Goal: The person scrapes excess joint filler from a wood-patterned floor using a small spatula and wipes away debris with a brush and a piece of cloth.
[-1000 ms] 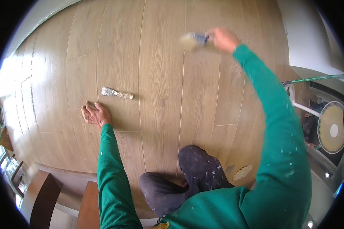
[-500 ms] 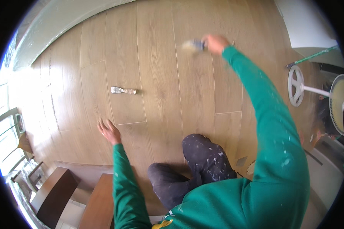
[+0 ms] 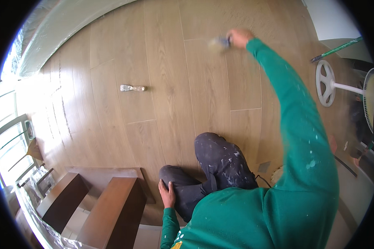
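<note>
My right hand (image 3: 240, 38) is closed round the handle of a paintbrush-like brush (image 3: 218, 42) with pale bristles, smeared by motion. It is stretched far forward over the wood-plank floor (image 3: 170, 79); whether the bristles touch the boards I cannot tell. On my left knee lies my left hand (image 3: 167, 195), fingers spread over the dark, paint-spotted trousers (image 3: 220, 162) and holding nothing. Between the window side and my right arm, a putty knife (image 3: 133, 88) with a smeared blade and handle rests flat on the floor.
A white pedestal fan (image 3: 326, 85) lies on its side at the right, near a green pole (image 3: 336, 50). Brown wooden steps (image 3: 108, 207) stand at lower left. Plastic sheeting covers a long pale object (image 3: 66, 35) at far left. Pale dust (image 3: 253, 18) marks the far floor.
My left hand has come back from above the floor to my knee. The brush in my right hand has shifted slightly right and forward. The view has tilted a little.
</note>
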The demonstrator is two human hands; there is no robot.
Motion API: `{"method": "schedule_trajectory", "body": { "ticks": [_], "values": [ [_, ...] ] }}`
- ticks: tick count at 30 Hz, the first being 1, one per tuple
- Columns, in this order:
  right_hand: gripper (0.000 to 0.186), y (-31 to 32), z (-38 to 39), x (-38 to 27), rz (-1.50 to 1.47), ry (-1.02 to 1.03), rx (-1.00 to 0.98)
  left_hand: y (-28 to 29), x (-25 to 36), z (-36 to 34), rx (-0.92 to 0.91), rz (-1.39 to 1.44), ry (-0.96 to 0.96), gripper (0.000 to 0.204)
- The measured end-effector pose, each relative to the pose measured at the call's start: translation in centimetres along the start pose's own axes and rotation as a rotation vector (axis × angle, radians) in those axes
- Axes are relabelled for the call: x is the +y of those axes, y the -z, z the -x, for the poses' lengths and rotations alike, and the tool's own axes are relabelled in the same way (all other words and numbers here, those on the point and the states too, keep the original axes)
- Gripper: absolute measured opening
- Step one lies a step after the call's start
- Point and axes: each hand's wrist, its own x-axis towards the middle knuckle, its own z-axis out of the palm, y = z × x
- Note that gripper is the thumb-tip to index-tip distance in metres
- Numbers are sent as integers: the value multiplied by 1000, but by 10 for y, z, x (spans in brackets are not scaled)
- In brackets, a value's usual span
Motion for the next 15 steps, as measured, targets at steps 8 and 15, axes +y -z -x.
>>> {"method": "schedule_trajectory", "body": {
  "ticks": [8,15],
  "values": [
    [21,-68,73,-45,-209,439,171,-19,15,23,98,-144,49,78],
    [12,-139,98,-96,-314,530,-295,-24,23,62,81,-265,-20,78]
  ]
}}
